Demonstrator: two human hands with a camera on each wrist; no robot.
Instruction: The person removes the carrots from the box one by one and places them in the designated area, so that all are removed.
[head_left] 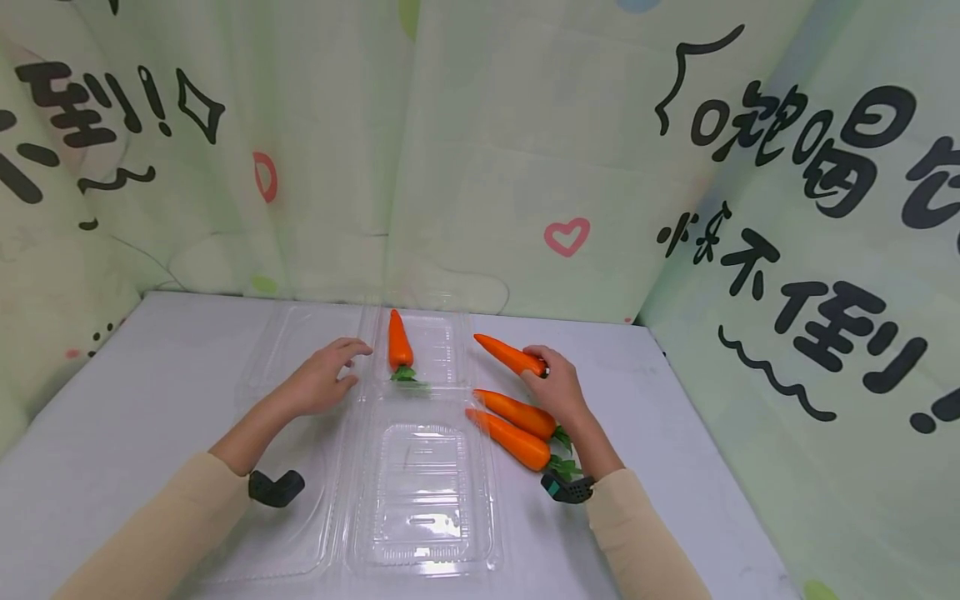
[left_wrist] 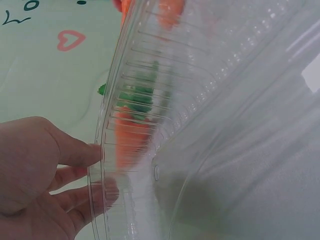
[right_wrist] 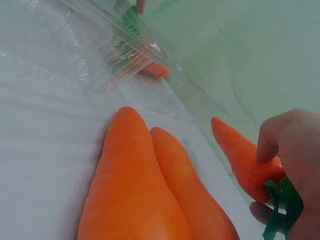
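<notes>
My right hand (head_left: 556,385) grips an orange carrot (head_left: 510,354) near its leafy end, with the tip pointing left toward the clear plastic container. In the right wrist view, the thumb presses on that carrot (right_wrist: 242,160) and its green top shows below. Another carrot (head_left: 401,340) lies in the far section of the clear container (head_left: 442,385), leaves toward me. My left hand (head_left: 324,379) is at the container's left rim, fingers apart and loosely bent. Its thumb and fingertips seem to touch the rim (left_wrist: 102,132) in the left wrist view.
Two more carrots, one (head_left: 517,414) behind the other (head_left: 513,440), lie right of the container under my right wrist. Clear lid-like plastic (head_left: 330,517) spreads left on the white table (head_left: 112,433). Printed curtains (head_left: 465,167) stand behind and beside the table.
</notes>
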